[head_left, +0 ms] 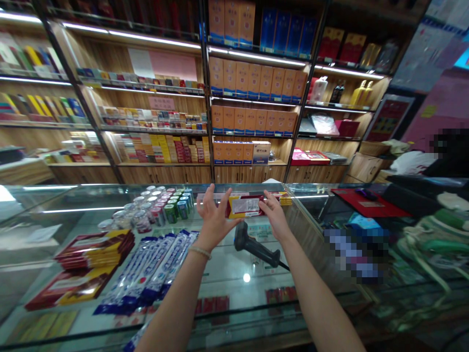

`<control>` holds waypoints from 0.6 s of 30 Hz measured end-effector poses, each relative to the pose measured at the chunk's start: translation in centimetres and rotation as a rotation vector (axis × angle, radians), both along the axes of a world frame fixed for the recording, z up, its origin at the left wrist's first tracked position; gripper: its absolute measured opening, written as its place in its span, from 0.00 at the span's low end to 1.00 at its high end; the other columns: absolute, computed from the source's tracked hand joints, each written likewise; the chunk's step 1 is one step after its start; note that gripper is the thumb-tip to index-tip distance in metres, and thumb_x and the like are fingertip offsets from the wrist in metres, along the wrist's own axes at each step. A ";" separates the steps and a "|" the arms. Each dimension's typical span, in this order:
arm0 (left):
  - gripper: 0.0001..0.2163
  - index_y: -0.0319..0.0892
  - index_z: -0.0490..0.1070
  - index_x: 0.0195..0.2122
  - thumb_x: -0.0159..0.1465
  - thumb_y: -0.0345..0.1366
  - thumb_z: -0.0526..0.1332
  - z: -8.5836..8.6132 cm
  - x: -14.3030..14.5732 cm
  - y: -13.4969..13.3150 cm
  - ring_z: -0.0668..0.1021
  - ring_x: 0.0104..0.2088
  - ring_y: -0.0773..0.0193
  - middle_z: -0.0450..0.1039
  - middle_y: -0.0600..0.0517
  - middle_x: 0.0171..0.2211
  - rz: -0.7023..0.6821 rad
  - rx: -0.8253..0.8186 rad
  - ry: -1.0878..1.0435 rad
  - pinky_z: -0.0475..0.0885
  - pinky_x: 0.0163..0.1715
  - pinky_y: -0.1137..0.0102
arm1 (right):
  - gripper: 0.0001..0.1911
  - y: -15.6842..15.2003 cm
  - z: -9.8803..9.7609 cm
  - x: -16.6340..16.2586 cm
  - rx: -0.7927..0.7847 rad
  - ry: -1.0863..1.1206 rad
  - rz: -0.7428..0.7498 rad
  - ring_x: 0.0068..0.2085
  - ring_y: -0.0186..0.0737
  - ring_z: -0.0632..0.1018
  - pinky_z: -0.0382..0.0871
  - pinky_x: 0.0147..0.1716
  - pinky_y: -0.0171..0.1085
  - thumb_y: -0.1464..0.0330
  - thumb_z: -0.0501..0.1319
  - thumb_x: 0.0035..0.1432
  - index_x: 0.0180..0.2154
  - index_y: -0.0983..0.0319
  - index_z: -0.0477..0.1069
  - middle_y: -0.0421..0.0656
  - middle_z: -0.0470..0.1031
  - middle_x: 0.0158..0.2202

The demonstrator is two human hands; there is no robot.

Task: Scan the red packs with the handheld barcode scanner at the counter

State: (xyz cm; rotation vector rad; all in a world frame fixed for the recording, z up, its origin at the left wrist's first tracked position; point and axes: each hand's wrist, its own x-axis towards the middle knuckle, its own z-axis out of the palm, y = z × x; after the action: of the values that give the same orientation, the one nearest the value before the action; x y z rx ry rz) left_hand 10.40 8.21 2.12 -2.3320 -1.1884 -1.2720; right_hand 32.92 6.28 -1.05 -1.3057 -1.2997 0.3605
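Red-yellow packet [245, 206] | right end pinched by right hand [275, 215] | left end beside spread left hand [215, 217]

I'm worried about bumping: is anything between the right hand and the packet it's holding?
No, nothing visible is between them: the right hand grips the packet by its right end. The black scanner lies lower in view, on the glass counter.

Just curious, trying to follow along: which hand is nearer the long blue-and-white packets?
Left. The left hand is just beyond and right of the blue-and-white packets, by the left end of the red-and-yellow packet; the right hand is farther right, touching that packet.
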 end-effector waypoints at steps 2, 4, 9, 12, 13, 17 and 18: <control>0.40 0.52 0.66 0.68 0.55 0.50 0.76 0.5 -0.1 -0.4 0.50 0.75 0.34 0.41 0.34 0.76 0.024 0.006 0.062 0.37 0.70 0.36 | 0.22 -0.2 0.2 -0.1 -0.028 0.020 -0.022 0.75 0.51 0.54 0.44 0.73 0.59 0.47 0.59 0.65 0.35 0.57 0.78 0.48 0.62 0.72; 0.37 0.54 0.70 0.65 0.54 0.48 0.77 0.8 -0.2 -0.6 0.51 0.75 0.34 0.42 0.36 0.77 0.031 0.000 0.091 0.37 0.70 0.36 | 0.20 -0.4 0.5 -0.2 -0.052 0.004 -0.036 0.75 0.51 0.53 0.42 0.73 0.59 0.48 0.60 0.64 0.35 0.56 0.78 0.46 0.63 0.72; 0.33 0.55 0.74 0.61 0.53 0.47 0.77 0.7 -0.5 -0.5 0.53 0.75 0.35 0.44 0.39 0.77 0.033 0.002 0.090 0.36 0.70 0.36 | 0.15 -0.7 1.1 -0.6 -0.083 -0.132 -0.120 0.74 0.52 0.54 0.41 0.71 0.62 0.53 0.62 0.65 0.35 0.56 0.78 0.44 0.63 0.72; 0.32 0.56 0.74 0.60 0.54 0.46 0.77 0.5 -0.6 -0.3 0.53 0.75 0.35 0.44 0.40 0.77 0.041 0.015 0.070 0.35 0.70 0.37 | 0.12 -0.7 1.8 -1.1 -0.124 -0.232 -0.193 0.73 0.54 0.56 0.43 0.70 0.63 0.55 0.63 0.64 0.37 0.56 0.79 0.44 0.65 0.71; 0.31 0.56 0.75 0.60 0.54 0.46 0.77 0.5 -0.6 -0.2 0.53 0.75 0.35 0.44 0.40 0.77 0.046 0.017 0.060 0.35 0.70 0.37 | 0.12 -0.7 2.1 -1.2 -0.140 -0.269 -0.211 0.73 0.54 0.56 0.44 0.70 0.63 0.56 0.63 0.64 0.37 0.56 0.79 0.44 0.66 0.70; 0.29 0.57 0.75 0.60 0.56 0.45 0.76 0.4 -0.8 -0.2 0.53 0.74 0.36 0.45 0.39 0.77 0.077 0.023 0.030 0.37 0.70 0.35 | 0.14 -1.3 2.9 -1.9 -0.203 -0.411 -0.222 0.73 0.53 0.58 0.47 0.70 0.61 0.59 0.61 0.66 0.48 0.57 0.78 0.47 0.65 0.70; 0.30 0.57 0.75 0.60 0.56 0.45 0.76 0.4 -0.8 -0.2 0.54 0.74 0.36 0.45 0.39 0.77 0.085 0.024 0.028 0.38 0.69 0.35 | 0.18 -1.7 2.9 -2.0 -0.216 -0.435 -0.217 0.73 0.53 0.58 0.47 0.70 0.61 0.59 0.60 0.67 0.54 0.57 0.76 0.49 0.65 0.71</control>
State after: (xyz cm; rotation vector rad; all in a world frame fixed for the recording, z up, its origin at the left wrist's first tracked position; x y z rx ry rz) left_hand 9.57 8.02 2.56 -2.2498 -1.2425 -1.2143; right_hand 30.87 4.61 1.85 -1.7592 -1.4861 0.0629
